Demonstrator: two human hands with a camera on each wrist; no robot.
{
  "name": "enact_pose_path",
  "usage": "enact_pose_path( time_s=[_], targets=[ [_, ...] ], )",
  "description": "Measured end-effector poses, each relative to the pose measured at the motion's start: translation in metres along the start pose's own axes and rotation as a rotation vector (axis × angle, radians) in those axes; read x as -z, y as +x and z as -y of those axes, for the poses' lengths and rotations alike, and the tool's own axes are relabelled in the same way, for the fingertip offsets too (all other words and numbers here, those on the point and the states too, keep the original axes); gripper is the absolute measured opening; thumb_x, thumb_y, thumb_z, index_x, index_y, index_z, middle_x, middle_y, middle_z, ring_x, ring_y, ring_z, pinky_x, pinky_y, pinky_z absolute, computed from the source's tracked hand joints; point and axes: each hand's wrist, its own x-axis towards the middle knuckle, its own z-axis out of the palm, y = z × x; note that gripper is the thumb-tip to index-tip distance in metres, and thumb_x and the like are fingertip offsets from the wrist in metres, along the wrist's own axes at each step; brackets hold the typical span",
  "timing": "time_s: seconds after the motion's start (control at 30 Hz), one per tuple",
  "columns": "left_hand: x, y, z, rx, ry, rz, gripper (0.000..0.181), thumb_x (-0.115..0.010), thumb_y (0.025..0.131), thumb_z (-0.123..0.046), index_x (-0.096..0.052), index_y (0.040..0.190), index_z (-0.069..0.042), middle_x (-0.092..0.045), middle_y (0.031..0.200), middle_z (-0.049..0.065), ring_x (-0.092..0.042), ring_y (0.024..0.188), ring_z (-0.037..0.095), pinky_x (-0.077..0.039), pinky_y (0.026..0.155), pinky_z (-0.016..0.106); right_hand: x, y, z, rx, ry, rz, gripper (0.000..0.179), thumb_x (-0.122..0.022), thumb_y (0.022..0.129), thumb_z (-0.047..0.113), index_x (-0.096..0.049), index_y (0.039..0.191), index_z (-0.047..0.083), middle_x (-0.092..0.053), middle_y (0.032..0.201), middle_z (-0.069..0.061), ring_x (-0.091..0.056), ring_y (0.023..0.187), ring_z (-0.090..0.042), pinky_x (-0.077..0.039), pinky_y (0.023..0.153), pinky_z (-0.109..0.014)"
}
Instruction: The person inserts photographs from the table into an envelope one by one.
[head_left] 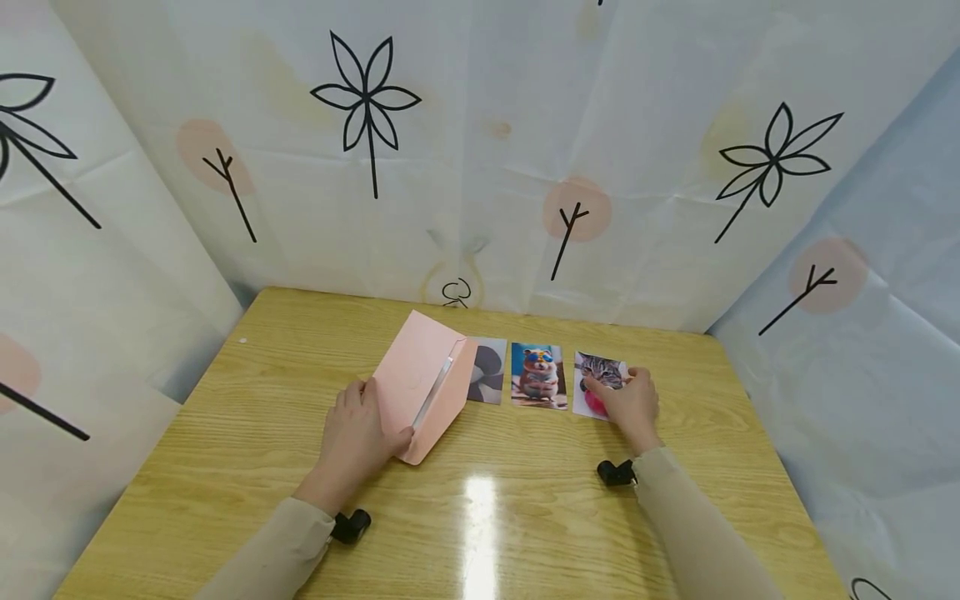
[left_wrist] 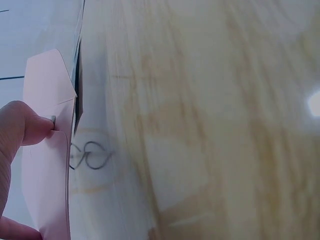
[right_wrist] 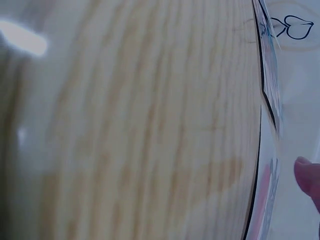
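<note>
The left hand (head_left: 358, 433) pinches the pink envelope (head_left: 412, 362), partly hiding the leftmost of 3 cards (head_left: 537, 371) on the bench (head_left: 540, 517); the right hand (head_left: 633, 407) is at the rightmost, the cat card (head_left: 602, 367); whether its grip pinches, I cannot tell.

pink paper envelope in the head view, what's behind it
A rectangular grey picture card sticks out past the envelope; its left part is covered and cannot be seen.
</note>
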Motion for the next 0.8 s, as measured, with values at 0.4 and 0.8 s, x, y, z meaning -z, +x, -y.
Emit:
enact_pose_path(
  time_s=[0.4, 0.8],
  targets=[
    [-0.003, 0.0, -0.001, -0.004, 0.024, -0.005, 0.102, -0.077, 0.07, -0.055, -0.038, 0.134, 0.014, -0.045, 0.121, 0.029, -0.045, 0.108, 0.043, -0.043, 0.085, 0.056, 0.001, 0.002, -0.002, -0.065, -0.111, 0.045, 0.102, -0.078, 0.074, 0.052, -0.028, 0.138, -0.009, -0.034, 0.129, -0.035, -0.03, 0.117, -0.051, -0.022, 0.101, -0.058],
    [-0.005, 0.0, -0.001, -0.007, 0.022, 0.0, 0.104, -0.076, 0.069, -0.056, -0.037, 0.134, 0.015, -0.045, 0.122, 0.03, -0.045, 0.111, 0.043, -0.042, 0.088, 0.057, 0.009, 0.011, -0.001, -0.112, -0.138, 0.182, 0.1, -0.075, 0.075, 0.057, -0.033, 0.129, -0.016, -0.037, 0.122, -0.036, -0.035, 0.111, -0.051, -0.027, 0.097, -0.06]
  ],
)
